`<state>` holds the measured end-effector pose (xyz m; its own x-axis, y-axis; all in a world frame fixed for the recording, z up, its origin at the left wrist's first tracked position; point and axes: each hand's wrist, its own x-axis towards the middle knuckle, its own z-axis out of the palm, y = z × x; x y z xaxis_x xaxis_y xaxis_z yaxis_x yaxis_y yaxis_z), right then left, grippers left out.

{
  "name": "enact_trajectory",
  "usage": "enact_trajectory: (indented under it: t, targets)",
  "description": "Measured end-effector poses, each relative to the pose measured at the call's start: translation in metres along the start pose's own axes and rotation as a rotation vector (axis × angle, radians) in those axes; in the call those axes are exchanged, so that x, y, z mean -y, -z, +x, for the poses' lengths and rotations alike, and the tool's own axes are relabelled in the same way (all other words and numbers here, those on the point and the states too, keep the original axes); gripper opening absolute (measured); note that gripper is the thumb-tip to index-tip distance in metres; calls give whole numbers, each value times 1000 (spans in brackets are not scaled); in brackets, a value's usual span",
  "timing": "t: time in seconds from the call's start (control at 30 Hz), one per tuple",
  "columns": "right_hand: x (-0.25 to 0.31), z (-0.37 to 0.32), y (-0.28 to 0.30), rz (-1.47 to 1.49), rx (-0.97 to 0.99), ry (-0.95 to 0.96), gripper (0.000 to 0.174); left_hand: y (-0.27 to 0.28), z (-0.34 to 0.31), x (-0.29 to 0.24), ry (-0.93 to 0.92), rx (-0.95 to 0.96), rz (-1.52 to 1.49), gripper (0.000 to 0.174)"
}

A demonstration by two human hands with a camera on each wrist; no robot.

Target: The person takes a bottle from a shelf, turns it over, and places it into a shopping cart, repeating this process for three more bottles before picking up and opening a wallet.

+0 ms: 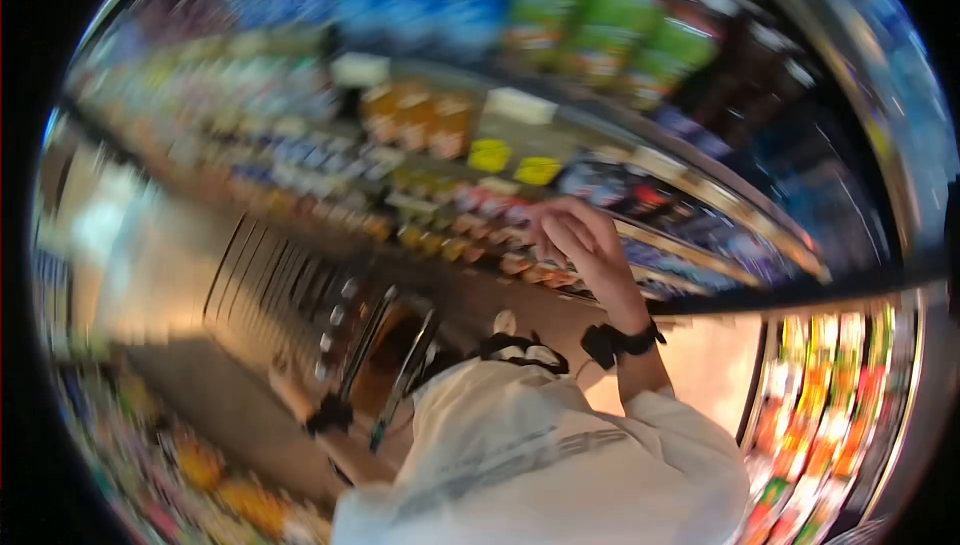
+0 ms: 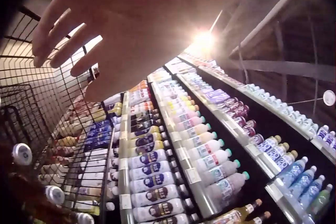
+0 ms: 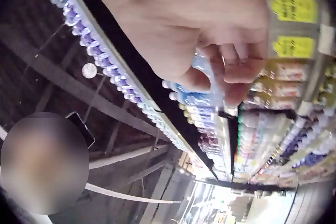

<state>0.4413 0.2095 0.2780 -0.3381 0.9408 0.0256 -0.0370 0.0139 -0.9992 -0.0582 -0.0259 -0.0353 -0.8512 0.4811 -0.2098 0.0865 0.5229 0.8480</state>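
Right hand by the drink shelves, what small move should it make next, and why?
I'd likely have the right hand uncurl slightly: its fingers look bent, apparently around nothing, and blue bottles show beyond them, so opening could ready it to take one.

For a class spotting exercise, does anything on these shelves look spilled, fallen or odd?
Nothing stands out: the bottles line up in rows on the shelves, and no spill shows. Head-view blur may hide small faults.

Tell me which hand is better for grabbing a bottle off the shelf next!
Probably the right hand: it's raised in front of the drink shelves, while the left hand is lower, by the shopping cart.
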Motion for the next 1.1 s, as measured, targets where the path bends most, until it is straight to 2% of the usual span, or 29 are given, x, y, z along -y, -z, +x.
enact_trajectory:
  t: [0.03,0.07,0.13,0.2,0.27,0.33,0.37,0.47,0.5,0.53,0.6,0.67,0.7,0.9,1.03,1.1]
  targets:
    - [18,-3,16,-4,-15,120,19,2,6,9,-185,-73,67,41]
    - [38,-8,33,-100,-190,219,18,7,10,-2,-185,-55,103,37]
    - [67,-8,57,-255,-466,389,15,2,0,-38,-183,-247,329,36]
    - [72,-3,88,-252,-704,645,15,0,-17,-77,-189,-273,257,36]
    - [76,-8,127,-176,-802,811,16,-1,-23,-95,-246,-287,233,36]
    - [83,-10,155,-179,-880,839,18,4,-17,-103,-381,-286,252,34]
    - [85,-8,168,-224,-932,799,15,1,-18,-111,-386,-302,265,31]
    - [91,13,212,-404,-901,811,17,-7,-14,-125,-472,-279,144,29]
    - [94,18,225,-411,-898,713,22,-9,-16,-132,-475,-277,154,27]
    - [95,27,239,-451,-861,774,24,-11,-17,-137,-516,-269,97,28]
    - [103,45,255,-476,-924,683,29,-15,-22,-150,-583,-227,6,29]
    - [109,59,275,-683,-938,766,31,-16,-40,-179,-555,-256,52,31]
    - [112,64,281,-789,-938,805,33,-18,-43,-185,-565,-255,41,30]
    - [128,70,290,-995,-1094,746,42,-34,-71,-212,-633,-219,-61,24]
    - [136,80,296,-1124,-1195,695,45,-39,-74,-210,-659,-194,-46,21]
    - [140,86,303,-1127,-1175,702,42,-42,-71,-203,-650,-191,-57,20]
